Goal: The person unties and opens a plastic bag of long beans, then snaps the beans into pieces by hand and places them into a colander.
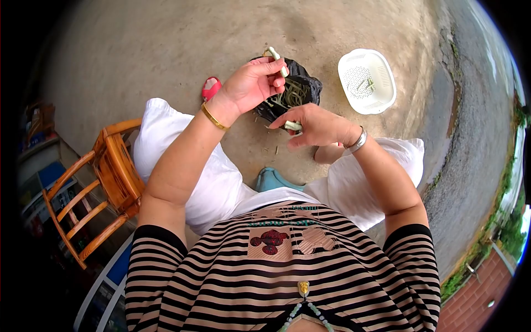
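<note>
My left hand (pixel 249 86), with a gold bangle at the wrist, pinches a pale green bean piece (pixel 275 54) between thumb and fingers. Lower and to the right, my right hand (pixel 321 126) has its fingers closed round another short bean piece (pixel 293 126). The two pieces are apart. Beneath my hands, a black plastic bag (pixel 312 86) stands open on the ground with many thin green beans (pixel 293 95) inside; my hands hide part of it. Off to the right, a white colander (pixel 387 97) holds several short bean pieces (pixel 365 84).
A wooden chair (pixel 119 171) stands at my left, beside shelves (pixel 36 146). Below my lap shows a blue-green seat edge (pixel 276 178). Small scraps lie on the concrete ground (pixel 166 50). Along the right runs a grey road (pixel 470 105). A red shoe (pixel 210 87) is near the bag.
</note>
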Tool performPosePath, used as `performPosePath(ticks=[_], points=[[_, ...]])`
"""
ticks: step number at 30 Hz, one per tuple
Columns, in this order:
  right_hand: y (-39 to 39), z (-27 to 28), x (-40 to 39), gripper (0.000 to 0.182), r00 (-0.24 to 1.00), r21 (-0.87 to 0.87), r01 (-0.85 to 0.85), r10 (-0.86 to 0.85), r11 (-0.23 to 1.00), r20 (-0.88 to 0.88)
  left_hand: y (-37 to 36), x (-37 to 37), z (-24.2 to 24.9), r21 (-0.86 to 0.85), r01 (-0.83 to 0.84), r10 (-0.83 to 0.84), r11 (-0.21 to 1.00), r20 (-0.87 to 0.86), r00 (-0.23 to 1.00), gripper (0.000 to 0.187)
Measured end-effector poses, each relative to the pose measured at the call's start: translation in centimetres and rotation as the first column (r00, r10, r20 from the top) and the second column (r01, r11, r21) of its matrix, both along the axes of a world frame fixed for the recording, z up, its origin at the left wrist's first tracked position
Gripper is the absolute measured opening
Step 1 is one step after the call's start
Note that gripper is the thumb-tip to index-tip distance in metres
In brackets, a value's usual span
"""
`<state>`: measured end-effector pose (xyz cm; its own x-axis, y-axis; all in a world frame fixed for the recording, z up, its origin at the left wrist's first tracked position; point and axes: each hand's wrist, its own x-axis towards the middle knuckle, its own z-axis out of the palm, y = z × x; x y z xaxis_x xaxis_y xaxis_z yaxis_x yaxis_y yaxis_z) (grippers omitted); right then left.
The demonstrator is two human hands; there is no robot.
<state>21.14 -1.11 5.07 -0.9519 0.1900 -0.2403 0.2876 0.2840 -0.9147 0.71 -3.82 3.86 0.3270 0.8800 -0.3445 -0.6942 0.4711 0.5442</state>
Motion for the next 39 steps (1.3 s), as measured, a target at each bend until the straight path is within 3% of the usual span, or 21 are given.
performPosePath(ticks=[2, 5, 9, 12, 16, 21, 22, 28, 31, 33, 35, 39], points=[[0.2, 0.1, -0.1, 0.022, 0.976, 0.053, 0.144, -0.133, 0.988, -0.172, -0.1, -0.1, -0.2, -0.006, -0.026, 0.026, 1.0, -0.01, 1.0, 0.01], [0.9, 1.2, -0.3, 0.016, 0.9, 0.045, 0.403, -0.387, 0.914, -0.202, -0.1, -0.2, -0.5, -0.025, -0.051, 0.051, 0.998, -0.03, 0.998, 0.008], [0.5, 1.0, -0.8, 0.016, 0.77, 0.127, 0.588, -0.506, 0.799, -0.389, -0.2, 0.1, -0.3, -0.033, -0.078, 0.077, 0.996, -0.025, 0.997, 0.008], [0.1, 0.6, -0.9, 0.018, 0.747, 0.195, 0.622, -0.5, 0.758, -0.439, -0.1, 0.1, -0.5, -0.066, -0.092, 0.091, 0.994, -0.025, 0.996, 0.007], [-0.6, 1.3, -1.1, 0.021, 0.758, 0.208, 0.618, -0.505, 0.758, -0.413, -0.1, 0.4, -0.7, -0.083, -0.124, 0.12, 0.989, -0.05, 0.992, 0.007], [-0.4, 0.9, -0.7, 0.017, 0.861, 0.2, 0.404, -0.297, 0.893, -0.412, -0.1, 0.2, -0.8, -0.088, -0.093, 0.085, 0.992, -0.096, 0.992, 0.01], [-0.5, 1.3, -0.6, 0.014, 0.898, 0.186, 0.368, -0.296, 0.911, -0.327, -0.1, 0.2, -0.7, -0.092, -0.096, 0.086, 0.991, -0.108, 0.99, 0.01], [-0.4, 1.0, -0.6, 0.012, 0.936, 0.106, 0.245, -0.207, 0.964, -0.284, -0.1, 0.3, -0.8, -0.082, -0.094, 0.082, 0.992, -0.139, 0.987, 0.009], [-0.4, 1.5, -0.4, 0.014, 0.888, 0.016, 0.433, -0.424, 0.901, -0.179, 0.1, 0.6, -0.8, -0.027, -0.078, 0.067, 0.997, -0.28, 0.958, 0.008], [0.3, 0.3, -0.6, 0.018, 0.747, -0.097, 0.59, -0.588, 0.801, -0.31, 0.0, 1.0, -0.5, 0.038, -0.066, 0.075, 0.997, -0.41, 0.909, 0.007], [1.5, -0.6, -0.7, 0.019, 0.652, -0.208, 0.697, -0.727, 0.686, -0.216, -0.2, 1.8, -0.1, 0.119, -0.053, 0.109, 0.991, -0.531, 0.841, 0.007], [2.5, 1.0, -0.6, 0.023, 0.647, -0.379, 0.708, -0.763, 0.597, 0.007, -0.6, 3.1, -0.5, 0.259, 0.005, 0.169, 0.966, -0.642, 0.748, 0.012]])
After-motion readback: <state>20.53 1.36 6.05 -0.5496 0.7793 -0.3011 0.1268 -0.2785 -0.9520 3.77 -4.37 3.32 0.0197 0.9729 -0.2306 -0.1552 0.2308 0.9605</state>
